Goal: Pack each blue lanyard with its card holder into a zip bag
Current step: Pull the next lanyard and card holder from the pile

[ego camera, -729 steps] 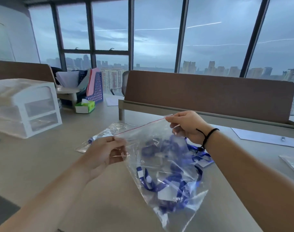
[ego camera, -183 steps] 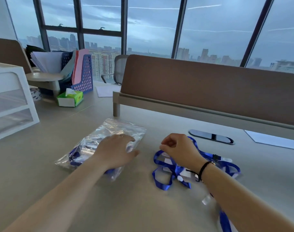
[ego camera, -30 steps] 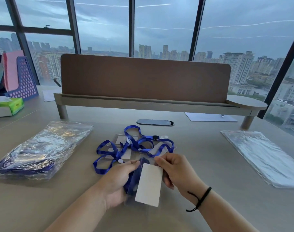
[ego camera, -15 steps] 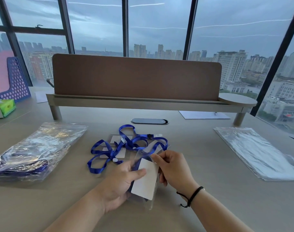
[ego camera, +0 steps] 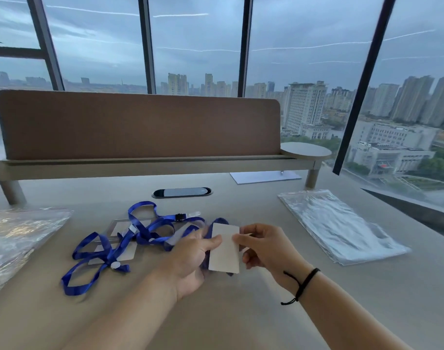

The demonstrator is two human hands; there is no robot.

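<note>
My left hand (ego camera: 190, 256): thumb and fingers pinch the left edge of the card holder, with blue strap running under the palm.
My right hand (ego camera: 263, 248): thumb and fingers pinch the right edge of the same holder; a black cord sits on that wrist.
Card holder (ego camera: 224, 247): upright between my two hands, its white card facing me, held just above the surface (ego camera: 241, 311). The clear sleeve round it is blurred.
Its lanyard (ego camera: 219, 221): a blue loop shows just behind the holder's top edge and more strap below its bottom edge.
Loose lanyards (ego camera: 109, 248): a blue tangle with clear holders lying flat on the surface, just left of my left hand.
Filled zip bag (ego camera: 19, 238): at the far left edge, well apart from my hands.
Stack of flat zip bags (ego camera: 339, 226): to the right of my right hand, apart from it.
Divider panel (ego camera: 140, 125): stands across the surface beyond everything.
</note>
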